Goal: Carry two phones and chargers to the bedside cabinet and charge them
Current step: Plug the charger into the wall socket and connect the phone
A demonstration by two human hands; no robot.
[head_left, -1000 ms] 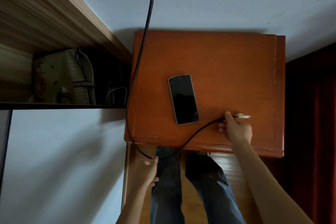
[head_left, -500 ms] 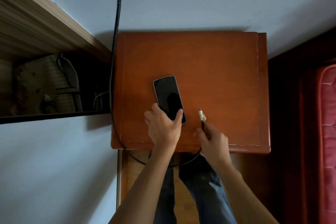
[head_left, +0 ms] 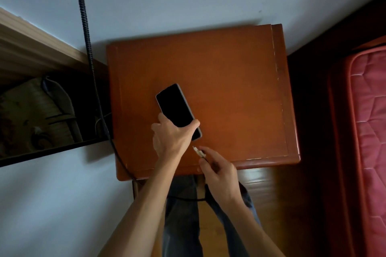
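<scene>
bedside cabinet (head_left: 229, 69): left grip (head_left: 171, 141) clasps phone (head_left: 174, 105), right grip (head_left: 220, 172) pinches charger plug (head_left: 198, 151); steady phone, align plug squarely before pushing.

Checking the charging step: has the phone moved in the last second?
Yes. The left hand has turned the phone on the bedside cabinet; its near end now angles toward the cabinet's right edge.

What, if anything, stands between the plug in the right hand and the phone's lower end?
Nothing visible. The right hand pinches the plug just short of the phone, gripped by the left hand; only a gap separates them.
</scene>
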